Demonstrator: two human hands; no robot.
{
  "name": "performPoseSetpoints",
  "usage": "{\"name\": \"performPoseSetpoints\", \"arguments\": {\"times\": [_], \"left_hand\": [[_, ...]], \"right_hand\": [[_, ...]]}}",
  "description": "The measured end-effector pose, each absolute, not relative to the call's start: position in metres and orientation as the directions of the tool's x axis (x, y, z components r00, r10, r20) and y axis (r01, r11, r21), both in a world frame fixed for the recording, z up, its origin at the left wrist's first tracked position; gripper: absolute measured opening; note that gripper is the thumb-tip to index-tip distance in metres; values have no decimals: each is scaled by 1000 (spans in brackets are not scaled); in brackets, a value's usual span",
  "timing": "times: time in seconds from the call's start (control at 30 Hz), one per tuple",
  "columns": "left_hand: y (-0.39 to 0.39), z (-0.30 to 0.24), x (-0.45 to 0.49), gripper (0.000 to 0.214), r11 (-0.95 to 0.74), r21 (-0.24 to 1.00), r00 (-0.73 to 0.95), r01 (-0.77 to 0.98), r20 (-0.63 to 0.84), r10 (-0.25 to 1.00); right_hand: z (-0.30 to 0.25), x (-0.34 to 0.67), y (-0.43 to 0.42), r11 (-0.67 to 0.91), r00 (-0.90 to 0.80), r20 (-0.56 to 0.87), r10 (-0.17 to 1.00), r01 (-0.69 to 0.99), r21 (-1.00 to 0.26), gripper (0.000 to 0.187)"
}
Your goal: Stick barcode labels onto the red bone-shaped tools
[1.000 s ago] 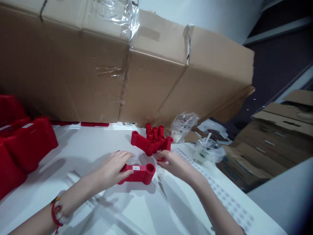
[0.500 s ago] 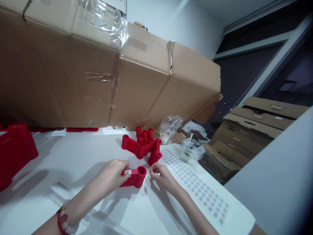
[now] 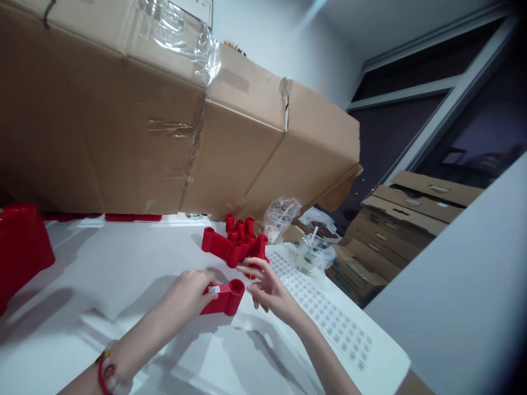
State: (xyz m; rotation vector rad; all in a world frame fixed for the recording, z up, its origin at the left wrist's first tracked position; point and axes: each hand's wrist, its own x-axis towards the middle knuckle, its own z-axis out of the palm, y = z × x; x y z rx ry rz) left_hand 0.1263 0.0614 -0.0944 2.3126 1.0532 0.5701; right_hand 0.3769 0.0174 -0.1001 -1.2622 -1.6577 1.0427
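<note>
opened my right hand (image 3: 269,291) beside the red cartridge (image 3: 224,300); my left hand (image 3: 185,293) grips it, label (image 3: 213,289) already on.

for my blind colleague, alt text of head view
A left hand grips a labelled red plastic part on a white table; the right hand is open beside it, near a sheet of labels and a heap of red parts.

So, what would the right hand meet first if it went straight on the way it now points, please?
The right hand would probably meet the red plastic frame in the heap, though depth is unclear.
</note>
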Motion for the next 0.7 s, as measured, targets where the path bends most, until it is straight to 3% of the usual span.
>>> {"name": "performPoseSetpoints", "arguments": {"times": [0.1,0.23,0.37,0.5,0.7], "left_hand": [[62,-94,127,16,-532,594,585,603,124,802],[60,-91,128,11,-525,575,587,628,93,804],[57,-85,126,11,-497,555,573,667,44,819],[57,-77,130,21,-480,514,588,711,-61,807],[77,-72,167,22,-531,505,710,680,-274,649]], "right_hand": [[-87,373,23,175,-349,17,937,427,-887,66],[-85,375,44,160,-449,-113,886,527,-835,75],[-99,378,56,137,-474,-190,860,572,-809,72],[-123,375,52,123,-445,-171,879,559,-820,66],[-141,367,42,142,-397,-118,910,567,-811,55]]}}
